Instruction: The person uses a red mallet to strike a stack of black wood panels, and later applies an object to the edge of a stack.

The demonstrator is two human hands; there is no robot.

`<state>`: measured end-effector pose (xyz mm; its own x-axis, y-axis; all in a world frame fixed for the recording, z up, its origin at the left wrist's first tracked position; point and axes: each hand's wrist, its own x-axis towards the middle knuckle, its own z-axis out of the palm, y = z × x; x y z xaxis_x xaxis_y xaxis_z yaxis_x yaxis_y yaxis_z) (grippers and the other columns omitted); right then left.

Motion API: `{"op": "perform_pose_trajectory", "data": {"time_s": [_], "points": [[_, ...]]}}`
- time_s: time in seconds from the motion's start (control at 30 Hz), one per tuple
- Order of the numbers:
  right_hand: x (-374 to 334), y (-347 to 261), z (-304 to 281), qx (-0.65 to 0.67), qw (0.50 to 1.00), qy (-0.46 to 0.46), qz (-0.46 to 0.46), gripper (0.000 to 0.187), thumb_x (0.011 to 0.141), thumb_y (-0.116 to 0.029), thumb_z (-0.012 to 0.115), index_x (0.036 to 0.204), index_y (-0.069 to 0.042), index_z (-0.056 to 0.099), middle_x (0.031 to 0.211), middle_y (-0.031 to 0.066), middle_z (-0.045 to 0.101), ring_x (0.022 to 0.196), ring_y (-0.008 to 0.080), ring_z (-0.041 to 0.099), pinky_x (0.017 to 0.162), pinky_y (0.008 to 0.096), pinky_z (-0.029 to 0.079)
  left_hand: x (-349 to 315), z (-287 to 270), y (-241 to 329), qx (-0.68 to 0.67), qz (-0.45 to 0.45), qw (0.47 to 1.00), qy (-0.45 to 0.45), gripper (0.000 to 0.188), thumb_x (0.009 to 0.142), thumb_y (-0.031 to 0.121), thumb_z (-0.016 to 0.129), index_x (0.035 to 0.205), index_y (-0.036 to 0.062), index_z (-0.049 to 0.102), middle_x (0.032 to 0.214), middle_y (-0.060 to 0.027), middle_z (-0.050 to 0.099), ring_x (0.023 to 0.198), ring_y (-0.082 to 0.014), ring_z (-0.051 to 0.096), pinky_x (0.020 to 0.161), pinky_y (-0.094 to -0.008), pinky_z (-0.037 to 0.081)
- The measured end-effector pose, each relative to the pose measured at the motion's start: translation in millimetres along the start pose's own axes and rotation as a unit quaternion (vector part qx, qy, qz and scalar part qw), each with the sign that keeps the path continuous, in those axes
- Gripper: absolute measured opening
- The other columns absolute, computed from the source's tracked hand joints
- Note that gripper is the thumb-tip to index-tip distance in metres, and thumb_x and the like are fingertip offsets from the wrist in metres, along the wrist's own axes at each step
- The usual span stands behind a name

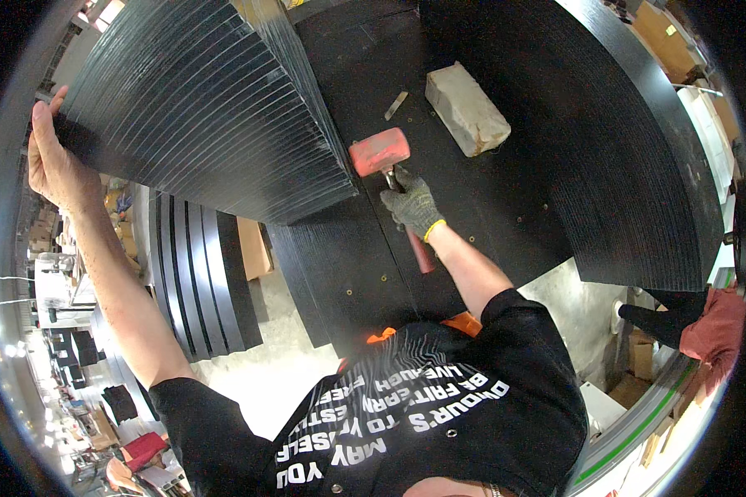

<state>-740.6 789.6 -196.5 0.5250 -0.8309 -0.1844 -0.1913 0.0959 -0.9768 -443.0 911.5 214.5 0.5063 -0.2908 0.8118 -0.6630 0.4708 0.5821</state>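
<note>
My right hand (413, 205), in a dark grey knit glove with a yellow cuff, is wrapped round the handle of a red mallet (380, 151). The mallet's head lies beside the near right corner of a tall stack of thin black panels (215, 116); I cannot tell whether it touches them. At the left side of that stack, my bare left hand (58, 161) has its fingers stretched out and is not wrapped round anything. Its fingertips are at the stack's outer edge, and contact is hard to make out. Beneath the mallet spreads a black board surface (365, 248) with small holes.
A pale worn block (467, 109) and a small flat strip (396, 106) lie beyond the mallet. Another tall black panel stack (630, 149) curves along the right. More black panels (203, 277) stand at lower left. Another person's red sleeve (713, 331) shows at far right.
</note>
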Motion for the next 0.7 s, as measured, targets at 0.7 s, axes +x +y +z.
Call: {"op": "perform_pose_trajectory", "data": {"time_s": [0.7], "points": [[-16, -20, -4, -0.051, 0.997, -0.026, 0.045, 0.039, 0.076, -0.016, 0.065, 0.113, -0.006, 0.057, 0.076, 0.0115, 0.060, 0.062, 0.0216, 0.060, 0.060, 0.0363, 0.051, -1, 2, 0, 0.019, -0.013, 1.000, -0.003, 0.032, 0.094, 0.027, 0.058, 0.097, -0.0013, 0.072, 0.099, -0.0090, 0.070, 0.089, -0.0159, 0.063, 0.085, -0.0294, 0.047]]}}
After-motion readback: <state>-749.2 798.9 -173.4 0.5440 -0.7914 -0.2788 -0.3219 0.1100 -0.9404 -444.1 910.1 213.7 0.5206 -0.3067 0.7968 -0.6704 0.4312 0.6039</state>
